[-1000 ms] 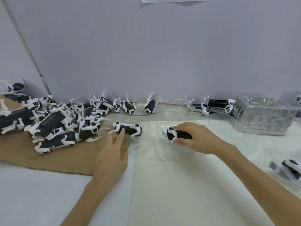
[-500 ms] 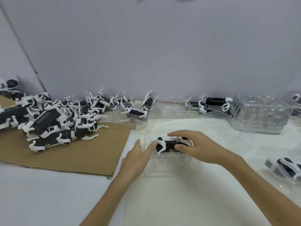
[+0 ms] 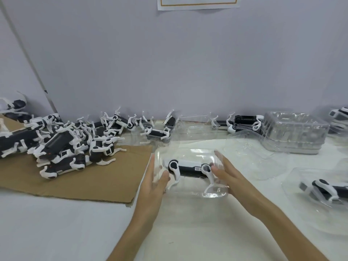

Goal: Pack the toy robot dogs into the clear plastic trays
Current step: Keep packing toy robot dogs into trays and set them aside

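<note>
The white desk (image 3: 56, 232) is carrying everything, and one clear tray (image 3: 190, 194) is sitting near its middle, just in front of the person. Left of that tray a brown cardboard sheet (image 3: 84, 179) is lying flat, its near right corner just beside the tray. A heap of black-and-white toy robot dogs (image 3: 56, 147) is sprawling over the far part of the cardboard, legs sticking out at all angles. Well to the right of the tray and farther back, a stack of empty clear trays (image 3: 293, 136) is standing near the wall. To the near right of the tray, a second tray (image 3: 305, 196) is holding another dog (image 3: 327, 187).

Both forearms are reaching in from the lower edge and converging on the central tray. The left hand (image 3: 152, 187) is lying against the tray's left wall, fingers straight and pointing away from the person, thumb resting at the near left rim. The right hand (image 3: 229, 176) is lying against the right wall the same way, fingers extended, thumb touching the plastic near the dog's rear hip. Neither hand is curling round anything; both are released and flat.

Between the two hands, a toy robot dog (image 3: 190, 167) is lying on its side inside the tray, body running left to right, white legs pointing toward the person.
</note>
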